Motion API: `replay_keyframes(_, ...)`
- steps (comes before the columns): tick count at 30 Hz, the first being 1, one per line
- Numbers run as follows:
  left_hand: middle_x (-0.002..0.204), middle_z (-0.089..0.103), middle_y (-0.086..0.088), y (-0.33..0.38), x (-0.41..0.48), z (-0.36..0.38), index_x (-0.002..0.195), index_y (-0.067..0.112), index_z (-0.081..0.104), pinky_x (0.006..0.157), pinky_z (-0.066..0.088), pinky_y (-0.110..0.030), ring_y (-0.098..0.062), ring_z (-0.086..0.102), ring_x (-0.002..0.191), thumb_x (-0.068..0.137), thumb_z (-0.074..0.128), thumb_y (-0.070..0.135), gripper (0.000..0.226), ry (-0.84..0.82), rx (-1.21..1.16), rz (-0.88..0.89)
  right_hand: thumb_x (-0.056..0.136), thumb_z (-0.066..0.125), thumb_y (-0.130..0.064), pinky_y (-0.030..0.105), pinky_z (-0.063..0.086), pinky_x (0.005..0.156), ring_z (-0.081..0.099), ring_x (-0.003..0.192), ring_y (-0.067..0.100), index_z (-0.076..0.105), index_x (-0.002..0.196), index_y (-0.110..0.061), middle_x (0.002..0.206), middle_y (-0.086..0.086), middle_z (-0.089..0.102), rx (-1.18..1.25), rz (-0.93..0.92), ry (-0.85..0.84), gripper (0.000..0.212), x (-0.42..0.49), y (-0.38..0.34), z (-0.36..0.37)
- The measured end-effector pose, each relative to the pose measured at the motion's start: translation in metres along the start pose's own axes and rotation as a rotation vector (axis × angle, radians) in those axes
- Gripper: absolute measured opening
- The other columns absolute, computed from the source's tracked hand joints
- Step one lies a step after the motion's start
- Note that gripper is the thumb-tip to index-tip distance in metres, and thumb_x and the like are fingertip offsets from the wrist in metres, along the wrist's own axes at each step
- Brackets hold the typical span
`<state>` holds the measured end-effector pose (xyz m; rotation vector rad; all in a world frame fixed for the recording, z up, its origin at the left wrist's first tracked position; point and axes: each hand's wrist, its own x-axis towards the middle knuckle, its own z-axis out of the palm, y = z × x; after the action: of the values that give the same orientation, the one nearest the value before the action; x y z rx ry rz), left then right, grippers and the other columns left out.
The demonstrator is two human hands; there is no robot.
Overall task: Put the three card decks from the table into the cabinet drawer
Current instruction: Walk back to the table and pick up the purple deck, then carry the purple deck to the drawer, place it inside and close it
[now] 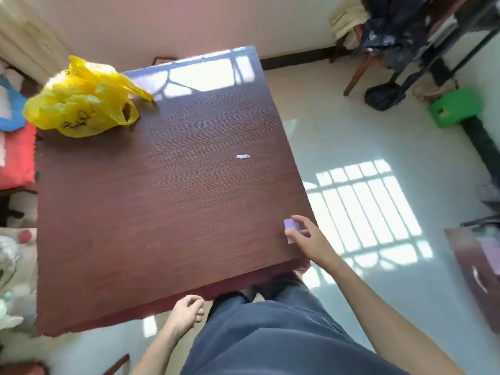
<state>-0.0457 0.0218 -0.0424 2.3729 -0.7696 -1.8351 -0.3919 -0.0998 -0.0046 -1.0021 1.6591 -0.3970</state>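
Card deck: one pale purple card deck [291,230] sits at the right edge of the desk [162,198], near the front corner; it is the only deck I can make out on the top.
Right hand: my right hand [308,238] is on that deck, thumb on the near side and a finger curled over the far side, so I read it as closed around it; whether it is lifted off the wood I cannot tell.
Left hand: my left hand [188,311] hangs just below the front edge of the desk, fingers loosely curled, holding nothing.
Handling: I judge the deck light and boxy, stiff enough to pinch firmly, perhaps a little slick on its faces; taking it across the narrow sides should be safest.
Risk: it lies so close to the edge that a clumsy nudge could tip it onto the floor.
Around: a yellow plastic bag [84,104] rests at the far left corner and a white paper scrap [243,156] lies mid-desk, both well apart from the deck.
Obstructions: nothing stands between my hand and the deck.
Drawer: a dark piece of furniture [476,272] shows at the right border; I cannot tell if it is the cabinet.
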Motion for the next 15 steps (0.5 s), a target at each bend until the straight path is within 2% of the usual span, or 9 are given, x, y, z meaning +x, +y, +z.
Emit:
replay_keyframes(2, 0.07, 0.057, -0.007, -0.006, 0.009, -0.007, 0.099, 0.004, 0.061, 0.043, 0.028, -0.019, -0.012, 0.046, 0.046, 0.1, 0.05, 0.01, 0.012, -0.051, 0.111, 0.013, 0.071, 0.064, -0.063, 0.022, 0.053, 0.075, 0.061, 0.11, 0.005, 0.058, 0.126, -0.041, 0.121, -0.009, 0.064, 0.093, 0.063, 0.084, 0.059, -0.035, 0.032, 0.002)
replay_keyframes(3, 0.07, 0.057, -0.007, -0.008, 0.014, -0.01, 0.098, 0.004, 0.06, 0.043, 0.028, -0.02, -0.012, 0.046, 0.046, 0.1, 0.05, 0.01, 0.012, -0.068, 0.177, 0.017, 0.071, 0.063, -0.062, 0.025, 0.054, 0.076, 0.064, 0.108, 0.007, 0.059, 0.121, -0.04, 0.12, -0.007, 0.066, 0.136, 0.083, 0.133, 0.055, -0.053, 0.049, 0.004)
replay_keyframes(5, 0.069, 0.057, -0.007, -0.011, 0.022, -0.018, 0.097, 0.005, 0.06, 0.043, 0.027, -0.02, -0.013, 0.045, 0.046, 0.099, 0.052, 0.012, 0.011, -0.097, 0.27, 0.029, 0.071, 0.063, -0.061, 0.029, 0.056, 0.077, 0.07, 0.093, 0.005, 0.061, 0.107, -0.046, 0.113, -0.003, 0.071, 0.233, 0.158, 0.242, 0.039, -0.091, 0.085, 0.011)
replay_keyframes(7, 0.067, 0.056, -0.005, -0.013, 0.027, -0.018, 0.096, 0.005, 0.06, 0.042, 0.027, -0.019, -0.012, 0.044, 0.044, 0.098, 0.053, 0.013, 0.011, -0.112, 0.355, 0.041, 0.072, 0.063, -0.063, 0.023, 0.053, 0.067, 0.072, 0.079, 0.0, 0.06, 0.097, -0.055, 0.105, -0.004, 0.072, 0.359, 0.269, 0.328, 0.027, -0.131, 0.114, 0.02)
replay_keyframes(9, 0.063, 0.054, -0.004, -0.012, 0.031, -0.006, 0.093, 0.005, 0.059, 0.041, 0.026, -0.018, -0.011, 0.043, 0.04, 0.098, 0.052, 0.012, 0.012, -0.127, 0.523, 0.075, 0.074, 0.062, -0.067, 0.029, 0.051, 0.071, 0.072, 0.082, 0.004, 0.06, 0.098, -0.055, 0.106, -0.007, 0.071, 0.463, 0.35, 0.414, 0.027, -0.168, 0.142, 0.028)
replay_keyframes(11, 0.059, 0.053, -0.003, -0.014, 0.037, -0.011, 0.092, 0.005, 0.059, 0.042, 0.025, -0.018, -0.011, 0.041, 0.038, 0.098, 0.051, 0.011, 0.012, -0.154, 0.622, 0.104, 0.084, 0.061, -0.063, 0.032, 0.049, 0.072, 0.071, 0.088, 0.008, 0.061, 0.102, -0.051, 0.11, -0.008, 0.069, 0.462, 0.39, 0.404, 0.021, -0.183, 0.157, 0.042)
replay_keyframes(13, 0.061, 0.056, -0.005, 0.014, 0.031, 0.056, 0.095, 0.005, 0.061, 0.042, 0.026, -0.018, -0.013, 0.044, 0.039, 0.098, 0.051, 0.011, 0.012, -0.246, 0.796, 0.174, 0.092, 0.061, -0.053, 0.026, 0.049, 0.064, 0.069, 0.089, 0.009, 0.06, 0.104, -0.047, 0.111, -0.008, 0.068, 0.622, 0.543, 0.603, 0.013, -0.267, 0.209, 0.054)
replay_keyframes(15, 0.065, 0.059, -0.006, 0.03, 0.025, 0.065, 0.101, 0.005, 0.062, 0.042, 0.03, -0.019, -0.014, 0.047, 0.045, 0.098, 0.05, 0.013, 0.014, -0.257, 0.832, 0.142, 0.094, 0.062, -0.047, 0.016, 0.05, 0.051, 0.069, 0.08, 0.004, 0.06, 0.102, -0.047, 0.108, -0.008, 0.067, 0.668, 0.544, 0.607, 0.008, -0.271, 0.204, 0.066)
